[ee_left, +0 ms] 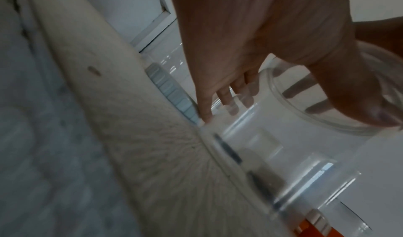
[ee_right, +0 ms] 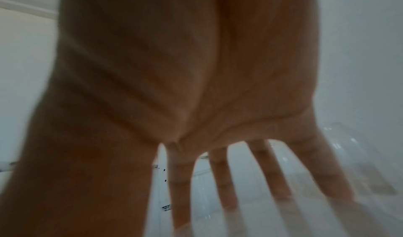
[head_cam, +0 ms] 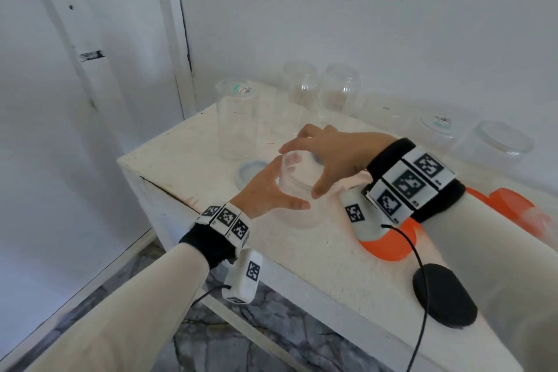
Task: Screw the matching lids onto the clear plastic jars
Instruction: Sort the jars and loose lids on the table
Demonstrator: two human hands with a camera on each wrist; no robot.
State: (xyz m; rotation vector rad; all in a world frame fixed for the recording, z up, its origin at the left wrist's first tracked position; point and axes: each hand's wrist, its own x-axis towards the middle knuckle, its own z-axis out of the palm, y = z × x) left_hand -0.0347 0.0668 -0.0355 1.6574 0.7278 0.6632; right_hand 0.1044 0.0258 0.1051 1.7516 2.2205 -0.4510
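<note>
From your head view, the jar (head_cam: 297,190) stands on the table (head_cam: 169,157) between your hands, apparently mouth down, its long axis upright. Your left hand (head_cam: 265,190) curls round its left wall, thumb across the near side; your right hand (head_cam: 329,157) arches over its top, fingers spread and bent down around the rim. Both hands touch the jar, so neither has to reach. A bluish lid (head_cam: 252,170) lies flat just left of the jar, behind your left hand, nearer that hand. Orange lids (head_cam: 389,248) lie right of the jar, under your right wrist. More jars stand behind it, along the wall, so free room is toward you, though the table's near edge is close to the jar. From the left wrist, your left hand (ee_left: 250,51) holds the jar (ee_left: 294,128) with fingers round the far wall and thumb on the rim; the lid (ee_left: 172,92) sits beside the fingertips. From the right wrist, your right hand (ee_right: 185,85) shows spread fingers over blurred clear plastic; the grip cannot be told there.
</note>
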